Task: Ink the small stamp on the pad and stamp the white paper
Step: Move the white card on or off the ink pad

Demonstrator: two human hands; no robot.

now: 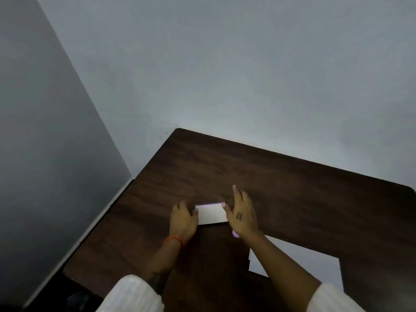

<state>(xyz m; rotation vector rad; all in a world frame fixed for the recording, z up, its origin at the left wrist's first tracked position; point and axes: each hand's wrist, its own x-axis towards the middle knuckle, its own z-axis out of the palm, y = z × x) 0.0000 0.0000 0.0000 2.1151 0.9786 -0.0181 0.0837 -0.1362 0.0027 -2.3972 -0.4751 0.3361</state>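
Note:
A small white ink pad case (211,214) with a lilac far edge lies flat on the dark wooden table (292,188). My left hand (183,219) grips the case's left end with curled fingers. My right hand (242,216) is at its right end, thumb on the far right corner and forefinger stretched out. A lilac piece, apparently the small stamp (235,234), pokes out under the heel of my right hand, tucked in the palm. The white paper (315,264) lies nearer me on the right, partly under my right forearm.
The table stands in a corner, with a grey wall behind it and a darker wall along its left edge (108,212). An orange band (173,238) circles my left wrist. White sleeves cover both upper forearms.

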